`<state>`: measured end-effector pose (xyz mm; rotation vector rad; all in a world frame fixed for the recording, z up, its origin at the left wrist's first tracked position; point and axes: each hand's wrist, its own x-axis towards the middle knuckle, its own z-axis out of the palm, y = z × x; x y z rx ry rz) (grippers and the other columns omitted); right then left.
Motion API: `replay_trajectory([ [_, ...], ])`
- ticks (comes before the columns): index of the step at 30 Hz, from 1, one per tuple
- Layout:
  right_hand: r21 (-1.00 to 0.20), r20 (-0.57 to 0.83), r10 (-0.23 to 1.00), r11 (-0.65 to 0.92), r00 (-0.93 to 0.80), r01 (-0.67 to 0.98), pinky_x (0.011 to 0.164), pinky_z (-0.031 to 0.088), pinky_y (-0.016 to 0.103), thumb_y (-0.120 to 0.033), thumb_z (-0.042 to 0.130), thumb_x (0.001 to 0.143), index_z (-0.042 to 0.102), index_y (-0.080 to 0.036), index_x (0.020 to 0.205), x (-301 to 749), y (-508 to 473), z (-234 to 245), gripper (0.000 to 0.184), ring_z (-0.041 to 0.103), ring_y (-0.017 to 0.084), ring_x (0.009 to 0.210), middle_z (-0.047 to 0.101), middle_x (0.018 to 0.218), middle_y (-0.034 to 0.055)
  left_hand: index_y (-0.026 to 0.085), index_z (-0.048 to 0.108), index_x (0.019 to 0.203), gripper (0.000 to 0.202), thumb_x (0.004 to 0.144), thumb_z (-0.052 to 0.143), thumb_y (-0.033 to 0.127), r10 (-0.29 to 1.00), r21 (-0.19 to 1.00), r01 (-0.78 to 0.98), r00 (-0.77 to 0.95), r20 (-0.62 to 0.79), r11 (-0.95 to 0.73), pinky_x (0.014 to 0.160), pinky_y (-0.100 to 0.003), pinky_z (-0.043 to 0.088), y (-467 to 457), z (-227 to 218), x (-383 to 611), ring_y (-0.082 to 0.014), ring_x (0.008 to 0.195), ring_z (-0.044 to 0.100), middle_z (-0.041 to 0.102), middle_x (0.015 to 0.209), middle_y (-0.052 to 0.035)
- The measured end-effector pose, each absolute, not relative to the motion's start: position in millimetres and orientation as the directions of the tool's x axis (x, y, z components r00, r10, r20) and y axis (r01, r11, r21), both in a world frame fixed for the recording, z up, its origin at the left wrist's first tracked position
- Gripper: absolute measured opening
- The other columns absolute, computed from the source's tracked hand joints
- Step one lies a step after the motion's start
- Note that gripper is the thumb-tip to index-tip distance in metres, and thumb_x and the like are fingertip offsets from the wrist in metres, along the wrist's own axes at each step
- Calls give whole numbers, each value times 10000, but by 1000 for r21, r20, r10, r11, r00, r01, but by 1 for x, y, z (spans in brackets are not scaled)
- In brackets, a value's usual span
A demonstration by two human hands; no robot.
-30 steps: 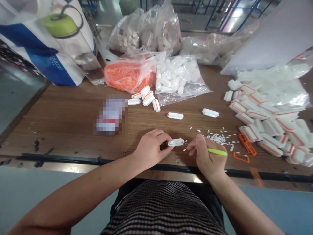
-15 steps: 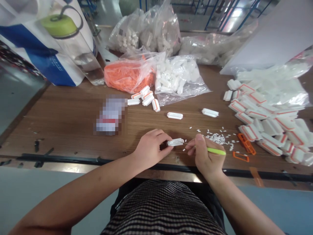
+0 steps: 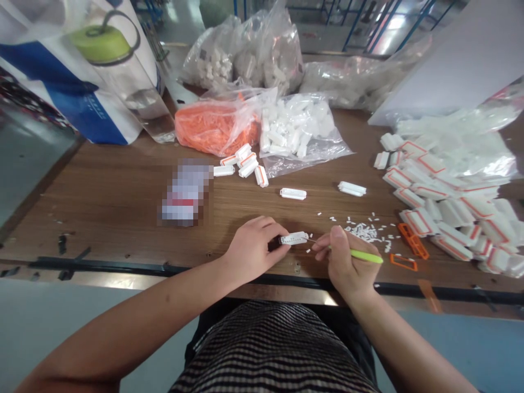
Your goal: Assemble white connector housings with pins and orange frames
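"Start at the left. What's there?"

"A white and blue printed bag (image 3: 73, 82) stands at the far back left of the wooden workbench (image 3: 102, 213), well ahead of the left hand (image 3: 254, 248). Nearer that hand lies one blurred object (image 3: 186, 191), too blurred to name."

"And the left hand?"

"Nearly closed, its thumb and curled fingers pinching one white plastic strip (image 3: 293, 238) with a row of small holes. The strip sticks out on the side toward the right hand."

"What's ahead of it?"

"Five white plastic pieces (image 3: 245, 165) lie in a loose cluster, below an orange-filled bag (image 3: 215, 130) and a clear bag of white parts (image 3: 298, 125). Two more white pieces sit apart: one (image 3: 293, 194) ahead of the held strip, one (image 3: 352, 189) ahead of the right hand (image 3: 347, 257)."

"The right hand?"

"Mostly closed around a green-handled pick (image 3: 365, 256), its thin metal tip reaching the strip's end. Beyond that hand are small white bits (image 3: 362, 232), too many to count. Two orange frames (image 3: 403, 262) lie just to its right, then a heap of white, orange-edged parts (image 3: 450, 204). Blue metal racking (image 3: 388, 22) stands past the bench."
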<state>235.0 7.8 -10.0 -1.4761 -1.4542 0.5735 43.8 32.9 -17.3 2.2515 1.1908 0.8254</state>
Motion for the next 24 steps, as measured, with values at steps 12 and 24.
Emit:
replay_trajectory([
  [12, -833, 296, 943, 175, 155, 525, 437, 460, 227, -336, 446, 983, 641, -184, 590, 237, 9, -12, 464, 575, 85, 379, 648, 509, -3, 197, 674, 911, 71, 854, 669, 240, 848, 638, 574, 451, 277, -514, 721, -309, 502, 34, -15, 43, -151, 724, 581, 640, 774, -5],
  [24, -805, 332, 935, 212, 124, 554, 454, 465, 222, -301, 445, 981, 651, -184, 592, 238, 7, -14, 455, 584, 81, 390, 656, 519, 0, 191, 676, 901, 69, 843, 686, 228, 850, 644, 568, 444, 284, -512, 709, -297, 492, 32, -17, 43, -145, 713, 576, 640, 775, 0],
])
